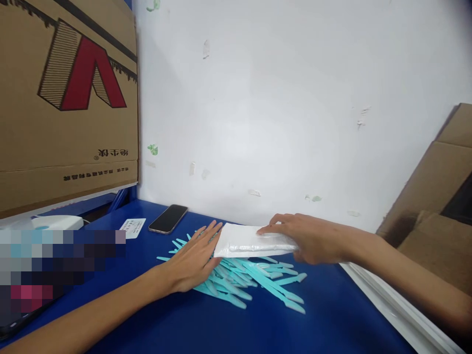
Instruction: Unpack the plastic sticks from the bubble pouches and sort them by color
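A white padded envelope (239, 241) lies level over a loose pile of turquoise eyebrow razors (236, 282) on the blue table. My right hand (313, 238) grips its right end, with fingers on top and thumb at the near edge. At the other end, my left hand (195, 258) rests with fingers stretched out, the index finger and thumb touching the envelope's left edge. Part of the razor pile is hidden under the envelope and my left hand. Several razors point out toward me and to the right.
A smartphone (168, 219) and a white printed card (132, 228) lie at the back left. A large cardboard box (73, 132) stands above them. White flat packaging (387, 305) and an open carton (431, 172) are on the right. A white wall (258, 108) closes the back.
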`<state>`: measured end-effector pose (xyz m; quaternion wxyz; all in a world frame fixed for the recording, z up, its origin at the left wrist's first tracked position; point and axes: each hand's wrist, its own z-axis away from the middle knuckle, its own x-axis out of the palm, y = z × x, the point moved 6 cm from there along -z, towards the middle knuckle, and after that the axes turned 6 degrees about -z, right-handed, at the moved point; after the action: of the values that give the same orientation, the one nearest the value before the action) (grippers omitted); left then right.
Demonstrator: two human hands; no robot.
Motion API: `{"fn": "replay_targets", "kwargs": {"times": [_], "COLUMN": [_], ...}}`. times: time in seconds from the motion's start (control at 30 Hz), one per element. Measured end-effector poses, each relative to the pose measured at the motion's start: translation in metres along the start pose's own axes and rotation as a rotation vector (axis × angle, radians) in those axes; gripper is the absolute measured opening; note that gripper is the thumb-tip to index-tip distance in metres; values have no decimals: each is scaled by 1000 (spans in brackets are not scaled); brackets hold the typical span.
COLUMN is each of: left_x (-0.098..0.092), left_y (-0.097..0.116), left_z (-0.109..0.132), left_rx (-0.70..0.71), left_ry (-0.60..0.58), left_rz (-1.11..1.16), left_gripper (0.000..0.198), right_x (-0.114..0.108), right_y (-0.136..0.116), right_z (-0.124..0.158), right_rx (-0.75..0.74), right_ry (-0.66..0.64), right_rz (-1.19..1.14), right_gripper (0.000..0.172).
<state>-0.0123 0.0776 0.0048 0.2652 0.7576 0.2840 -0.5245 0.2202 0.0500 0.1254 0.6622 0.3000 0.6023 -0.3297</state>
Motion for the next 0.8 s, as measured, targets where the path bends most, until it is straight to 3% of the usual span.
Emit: {"fn": "replay_targets", "kwargs": {"times": [0.17,0.5,0.8], "left_x": [6,9,11], "left_y": [3,3,1], "left_z": [0,1,2], "left_rx": [36,41,-19], "left_ry": [-86,-52,-103], "left_rz": [8,84,94], "left_gripper": [59,55,63], "right_x": [-4,-17,-22], "right_y": [-3,-8,18], "right_z": [-1,2,16], "right_rx": [6,18,17], "right_ry": [-15,-35,17], "right_rz": [11,-22,-15], "right_gripper": [85,81,78]}}
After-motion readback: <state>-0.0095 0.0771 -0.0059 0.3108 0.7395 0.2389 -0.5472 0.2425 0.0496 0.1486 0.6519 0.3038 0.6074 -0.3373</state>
